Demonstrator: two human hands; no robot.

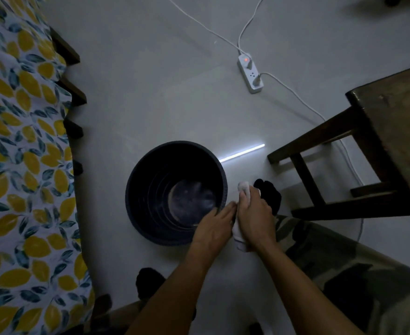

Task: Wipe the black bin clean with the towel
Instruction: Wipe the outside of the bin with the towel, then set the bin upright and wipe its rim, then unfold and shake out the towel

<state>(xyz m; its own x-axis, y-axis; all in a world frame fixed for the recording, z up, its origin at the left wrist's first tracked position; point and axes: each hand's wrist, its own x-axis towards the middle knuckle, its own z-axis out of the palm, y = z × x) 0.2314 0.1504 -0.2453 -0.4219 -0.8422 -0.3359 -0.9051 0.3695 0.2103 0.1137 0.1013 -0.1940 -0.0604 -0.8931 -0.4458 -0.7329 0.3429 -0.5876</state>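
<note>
The round black bin (151, 180) stands upright on the pale floor, its inside ribbed and its bottom dimly lit. My left hand (213, 227) grips the bin's near right rim, fingers hooked over the edge. My right hand (256, 213) is closed around the white towel (243, 189), pressing it against the outside of the bin's right wall. One end of the towel sticks out above the fist and another (240, 240) hangs below it.
A bed with a lemon-print sheet (25, 165) runs along the left. A dark wooden stool (368, 151) stands at the right. A white power strip (250, 73) with cables lies beyond the bin. My feet in black socks (269, 194) rest beside the bin.
</note>
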